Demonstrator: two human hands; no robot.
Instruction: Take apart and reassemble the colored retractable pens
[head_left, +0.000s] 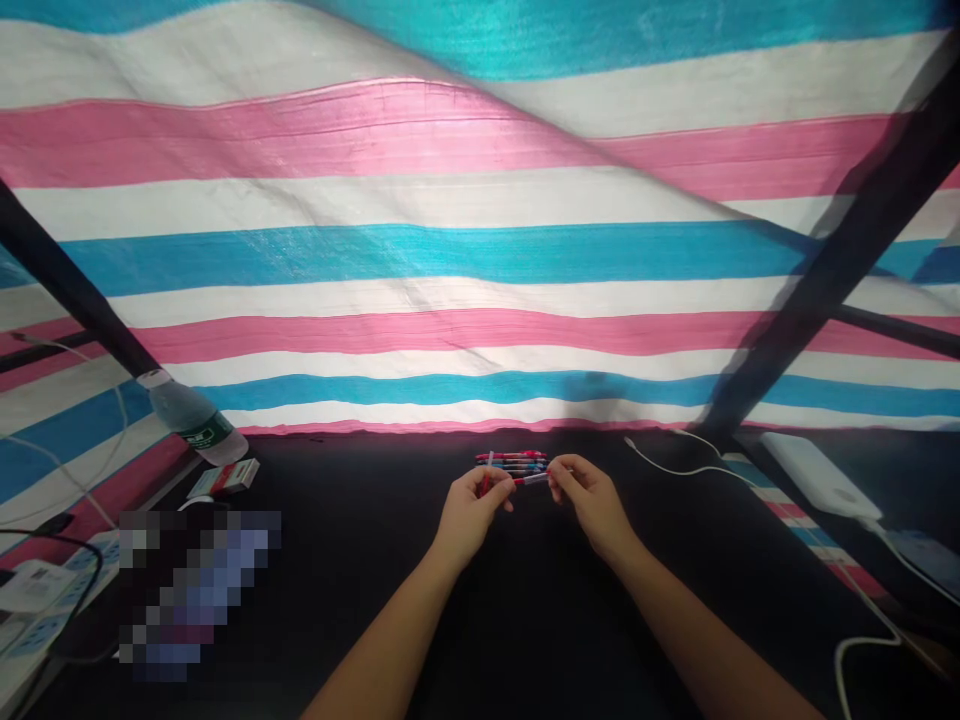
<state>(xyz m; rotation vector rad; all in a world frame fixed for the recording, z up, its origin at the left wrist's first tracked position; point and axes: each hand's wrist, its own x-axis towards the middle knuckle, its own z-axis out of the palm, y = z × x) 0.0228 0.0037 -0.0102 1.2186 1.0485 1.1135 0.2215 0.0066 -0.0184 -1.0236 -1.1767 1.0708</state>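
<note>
My left hand (471,515) and my right hand (589,505) are close together in front of me, neither spread, each pinching something between fingers and thumb. The left grips a red pen (487,475) standing nearly upright. The right pinches a slim red-and-white stick (531,480) held level, its end reaching toward the left hand. From up here I can't tell whether these are two parts of one pen or separate pieces.

Just beyond my hands, a row of pens (511,461) lies side by side on the black bench (360,480). They're so near that a careless knuckle could brush them and scatter them. Anything this thin and round could also slip from a light pinch, especially if my fingers are sweaty, then roll away over the smooth bench.

Well to the left of my hands, a plastic water bottle (191,420) lies tilted by the bench edge, with a small box (223,478) near its base. A wide sideways reach could knock the bottle toward the power strip (45,610) further left. To the right, a white cable (675,462) trails toward a power bank (817,478), and a dropped piece could end up against it. A blurred patch (199,590) hides whatever lies left of my left hand.
</note>
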